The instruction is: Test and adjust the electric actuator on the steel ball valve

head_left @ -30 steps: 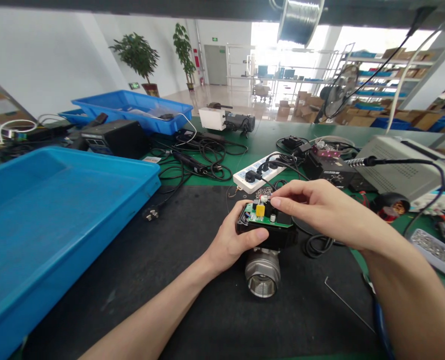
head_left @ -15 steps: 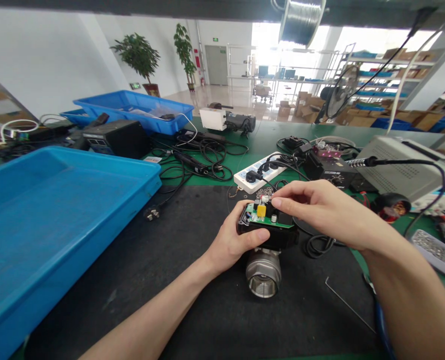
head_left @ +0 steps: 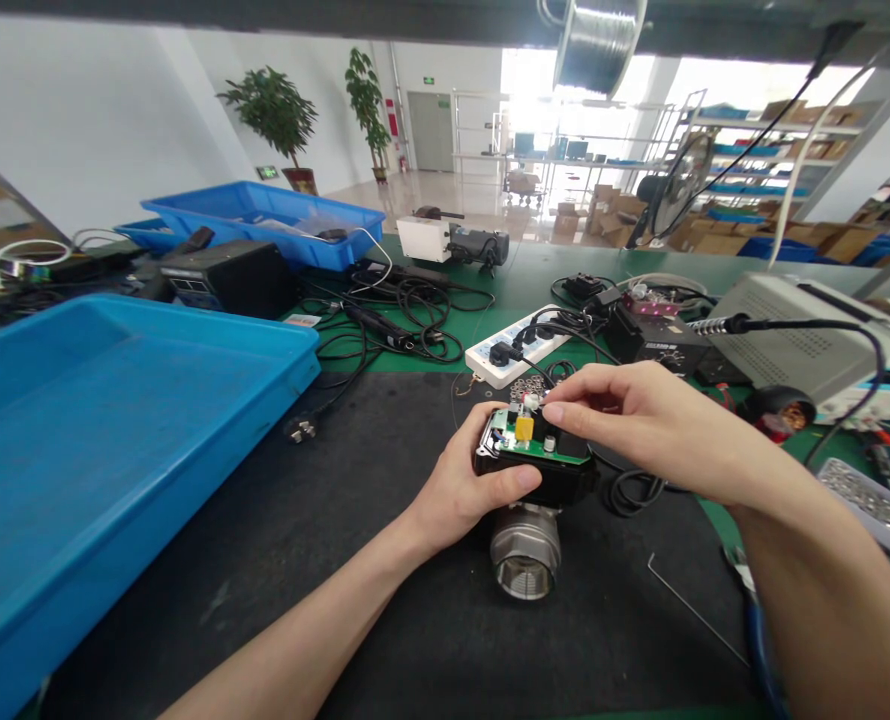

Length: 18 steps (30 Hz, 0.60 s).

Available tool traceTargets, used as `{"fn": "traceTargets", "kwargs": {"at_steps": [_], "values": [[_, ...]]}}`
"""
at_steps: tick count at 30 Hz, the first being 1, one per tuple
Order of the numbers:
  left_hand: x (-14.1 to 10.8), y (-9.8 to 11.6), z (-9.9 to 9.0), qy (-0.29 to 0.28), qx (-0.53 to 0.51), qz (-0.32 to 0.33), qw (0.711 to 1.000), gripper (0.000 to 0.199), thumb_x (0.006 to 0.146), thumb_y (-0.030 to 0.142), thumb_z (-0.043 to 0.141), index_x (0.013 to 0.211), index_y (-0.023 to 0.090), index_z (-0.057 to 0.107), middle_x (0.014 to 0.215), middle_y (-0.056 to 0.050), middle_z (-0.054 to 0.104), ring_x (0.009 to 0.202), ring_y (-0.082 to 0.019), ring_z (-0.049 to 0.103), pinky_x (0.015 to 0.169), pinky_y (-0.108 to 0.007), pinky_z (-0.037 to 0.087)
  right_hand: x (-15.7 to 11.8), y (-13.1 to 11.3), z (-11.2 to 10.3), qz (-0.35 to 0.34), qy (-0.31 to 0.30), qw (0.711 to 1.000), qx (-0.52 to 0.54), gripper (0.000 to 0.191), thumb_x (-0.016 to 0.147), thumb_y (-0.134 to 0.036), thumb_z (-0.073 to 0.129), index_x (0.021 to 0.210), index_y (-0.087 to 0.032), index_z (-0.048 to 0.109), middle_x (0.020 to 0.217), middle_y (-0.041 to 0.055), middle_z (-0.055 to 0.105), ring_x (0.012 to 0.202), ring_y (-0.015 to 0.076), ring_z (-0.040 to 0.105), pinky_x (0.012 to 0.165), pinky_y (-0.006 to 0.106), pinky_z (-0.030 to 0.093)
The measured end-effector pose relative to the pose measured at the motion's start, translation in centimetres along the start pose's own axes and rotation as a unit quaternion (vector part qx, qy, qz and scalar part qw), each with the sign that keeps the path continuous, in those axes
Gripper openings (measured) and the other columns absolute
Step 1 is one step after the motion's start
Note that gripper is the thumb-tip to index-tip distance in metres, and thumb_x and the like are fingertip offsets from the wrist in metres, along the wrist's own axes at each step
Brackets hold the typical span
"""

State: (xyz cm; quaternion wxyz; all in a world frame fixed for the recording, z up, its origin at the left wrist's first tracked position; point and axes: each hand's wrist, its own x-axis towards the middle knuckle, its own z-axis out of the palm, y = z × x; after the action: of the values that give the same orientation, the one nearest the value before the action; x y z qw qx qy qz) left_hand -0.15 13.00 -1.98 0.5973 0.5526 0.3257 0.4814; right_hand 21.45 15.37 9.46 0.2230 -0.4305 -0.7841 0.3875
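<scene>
Housing, one, sits clamped in our left hand; our right hand overhangs one circuit board, hold unclear.

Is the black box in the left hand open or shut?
Open: no lid covers the green circuit board and yellow part on top of the black box.

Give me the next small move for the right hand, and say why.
I'd probably ease the right hand slightly back for a clear look: its fingers cover part of the green circuit board, beside a white component, and whether they grip anything is hidden. The left hand steadies the black housing.
</scene>
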Motion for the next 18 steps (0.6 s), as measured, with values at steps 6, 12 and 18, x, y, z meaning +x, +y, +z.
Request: {"fn": "traceTargets", "kwargs": {"at_steps": [6, 12, 18], "values": [[0.0, -0.1, 0.0, 0.001, 0.000, 0.002, 1.000, 0.066, 0.076, 0.047, 0.089, 0.126, 0.023, 0.054, 0.116, -0.005, 0.065, 0.108, -0.025, 0.062, 0.097, -0.035, 0.050, 0.0, 0.2, 0.1, 0.009, 0.015, 1.000, -0.021, 0.023, 0.098, -0.045, 0.067, 0.105, -0.027, 0.078, 0.089, -0.0025, 0.076, 0.079, 0.0177, 0.064, 0.067, 0.030, 0.047], [-0.1, 0.0, 0.1, -0.004, -0.014, 0.000, 1.000, 0.069, 0.074, 0.048, 0.090, 0.127, 0.022, 0.053, 0.116, -0.005, 0.064, 0.107, -0.024, 0.061, 0.094, -0.033, 0.048, 0.0, -0.3, 0.6, -0.033, 0.052, 0.998, -0.021, 0.017, 0.095, -0.037, 0.071, 0.104, -0.027, 0.080, 0.094, -0.0012, 0.074, 0.083, 0.0173, 0.066, 0.071, 0.030, 0.049], [0.0, 0.3, 0.1, 0.004, 0.004, 0.005, 1.000, 0.072, 0.073, 0.049, 0.091, 0.128, 0.020, 0.054, 0.118, -0.004, 0.064, 0.106, -0.021, 0.058, 0.094, -0.031, 0.046, -0.4, -1.5, 1.3, -0.074, 0.086, 0.988, -0.103, 0.013, 0.095, -0.028, 0.070, 0.098, -0.026, 0.083, 0.090, -0.0003, 0.069, 0.080, 0.0141, 0.064, 0.071, 0.029, 0.047]]}}
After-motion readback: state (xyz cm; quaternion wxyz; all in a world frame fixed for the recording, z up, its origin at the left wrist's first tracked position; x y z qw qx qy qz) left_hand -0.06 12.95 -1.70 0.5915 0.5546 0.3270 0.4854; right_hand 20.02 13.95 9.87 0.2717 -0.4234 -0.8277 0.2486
